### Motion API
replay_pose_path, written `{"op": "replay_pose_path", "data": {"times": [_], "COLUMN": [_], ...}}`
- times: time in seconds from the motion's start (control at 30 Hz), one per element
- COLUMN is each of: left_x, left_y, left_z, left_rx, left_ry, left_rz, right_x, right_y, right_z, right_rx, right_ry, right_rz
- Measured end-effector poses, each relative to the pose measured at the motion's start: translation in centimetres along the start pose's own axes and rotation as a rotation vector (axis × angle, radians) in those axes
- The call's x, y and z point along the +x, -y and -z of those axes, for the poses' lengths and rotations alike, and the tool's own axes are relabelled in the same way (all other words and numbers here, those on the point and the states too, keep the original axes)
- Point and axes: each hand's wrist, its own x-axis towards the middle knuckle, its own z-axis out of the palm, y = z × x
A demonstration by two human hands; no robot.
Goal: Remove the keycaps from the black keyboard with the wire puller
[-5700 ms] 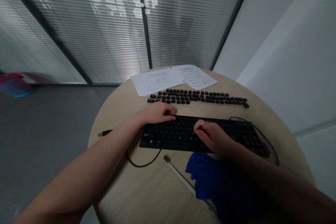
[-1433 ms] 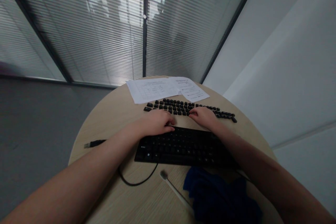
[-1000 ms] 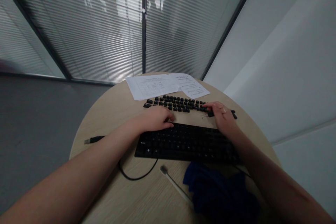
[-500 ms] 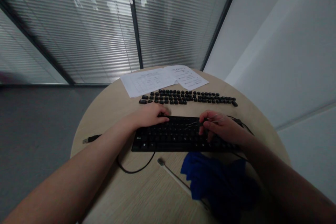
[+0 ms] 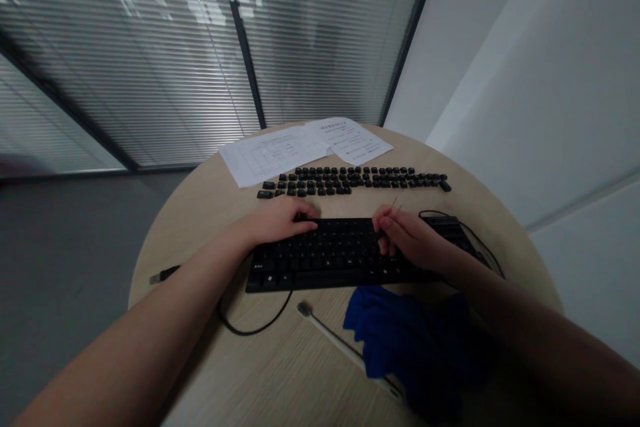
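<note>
A black keyboard [image 5: 320,257] lies in front of me with many keycaps in place. My left hand [image 5: 283,219] grips its far left edge, thumb on top and fingers curled over the back. Above the keyboard's right half, my right hand [image 5: 403,233] is closed in a pinch on a wire keycap puller [image 5: 397,202]. Its two thin prongs point up and away from the keys. Whether a keycap is also in those fingers is hidden. Beyond the keyboard, loose black keycaps [image 5: 320,183] are laid out in rows.
Printed sheets [image 5: 280,153] lie at the round table's [image 5: 170,227] far edge. Nearer me are a toothbrush [image 5: 335,340] and a crumpled blue cloth [image 5: 405,340]. A USB plug [image 5: 164,274] sits at the left, and black cable [image 5: 487,247] loops at the right.
My right hand has turned, so the puller's prongs swing from pointing left over the keys to pointing upward and away. My left hand stays at the keyboard's edge. The view has shifted slightly.
</note>
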Motion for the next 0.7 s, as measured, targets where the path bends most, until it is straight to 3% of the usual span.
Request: {"op": "replay_pose_path", "data": {"times": [0.3,0.5,0.7], "left_x": [0.2,0.2,0.1], "left_y": [0.6,0.6,0.7], "left_z": [-0.3,-0.3,-0.3], "left_rx": [-0.019,-0.033,-0.029], "left_ry": [-0.024,-0.018,-0.032], "left_rz": [-0.028,-0.01,-0.025], "right_x": [0.4,0.3,0.2], "right_y": [-0.3,0.0,-0.1], "right_z": [-0.6,-0.7,-1.1], "right_rx": [-0.011,-0.169,-0.299], "right_ry": [-0.009,0.025,-0.019], "right_rz": [-0.025,0.103,0.307]}}
